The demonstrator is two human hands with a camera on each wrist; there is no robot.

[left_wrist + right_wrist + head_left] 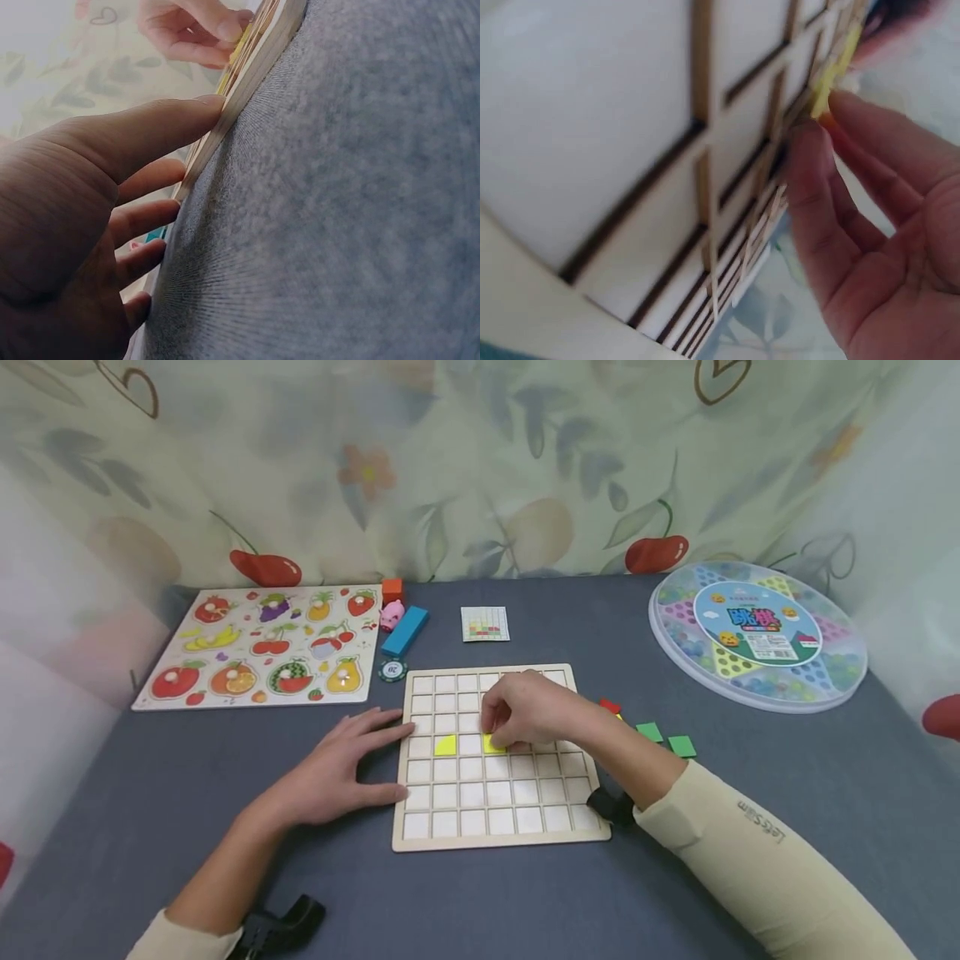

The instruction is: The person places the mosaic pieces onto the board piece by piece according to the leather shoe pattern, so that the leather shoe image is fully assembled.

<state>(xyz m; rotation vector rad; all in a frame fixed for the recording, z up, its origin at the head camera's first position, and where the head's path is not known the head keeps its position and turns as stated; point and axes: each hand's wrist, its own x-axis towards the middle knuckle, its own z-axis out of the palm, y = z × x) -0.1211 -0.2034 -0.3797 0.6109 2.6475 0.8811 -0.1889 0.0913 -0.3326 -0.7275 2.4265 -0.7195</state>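
A wooden grid board (502, 842) with white square cells lies on the table in the head view. My right hand (534, 710) is over its middle, thumb and fingers pinching a yellow square tile (492, 745) at a cell. Another yellow tile (445, 745) sits in a cell to the left, with one white cell between the two. My left hand (341, 768) rests beside the board with spread fingers, its thumb and fingertips against the left edge. In the left wrist view, the thumb (165, 127) touches the board's wooden side.
Green tiles (682, 746) and a red tile (609, 705) lie right of the board. Behind it is a small pattern card (485, 624). A fruit puzzle board (258, 647), blue block (405, 632) and poker chip (392, 670) are at left, a round game box (757, 681) at right.
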